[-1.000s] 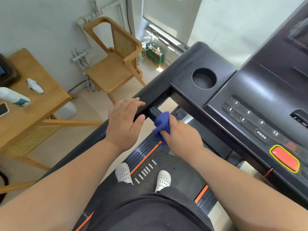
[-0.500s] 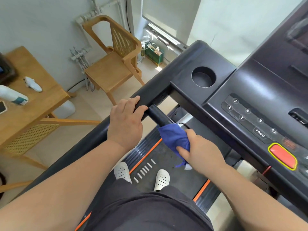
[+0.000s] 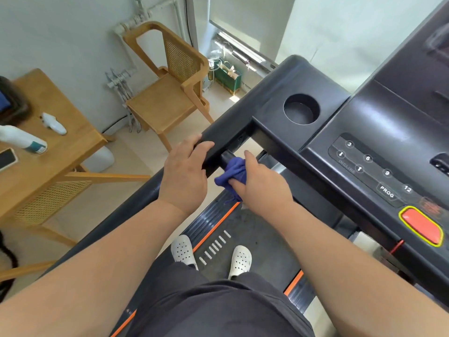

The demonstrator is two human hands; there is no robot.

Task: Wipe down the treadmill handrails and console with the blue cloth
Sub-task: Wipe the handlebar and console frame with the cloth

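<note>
- The right hand (image 3: 263, 184) is clenched round the blue cloth (image 3: 233, 171) and presses it onto a short black grip bar (image 3: 226, 156) that juts inward from the left handrail (image 3: 230, 127). The bunched cloth covers the bar's near part, and a tail of it hangs below the hand.
- The left hand (image 3: 184, 173) grasps that same handrail just beside the bar, with its fingers curled over the rail's top. It is near the right hand and apart from it.
- A round cup holder (image 3: 301, 109) is sunk into the left corner of the console (image 3: 379, 132), and only its dark floor shows.
- Along the console's near edge are keys marked 3, 6, 9, 12 and PROG, with two arrow keys. Towards the right end of that edge is a red button (image 3: 421, 226) with a yellow rim.
- Below the hands, two white perforated shoes (image 3: 182, 249) stand on the treadmill belt (image 3: 257, 229), near its left edge.
- On the wooden table (image 3: 60, 161) at the left, a white spray bottle (image 3: 21, 139) lies on its side. A small white object (image 3: 53, 124) lies just beyond it, and a phone (image 3: 7, 159) is cut by the left frame edge.
- A wooden chair (image 3: 170, 98) with a cane back stands against the wall.
- A green paper bag (image 3: 227, 77) sits on the floor by the window. What it holds cannot be made out.
</note>
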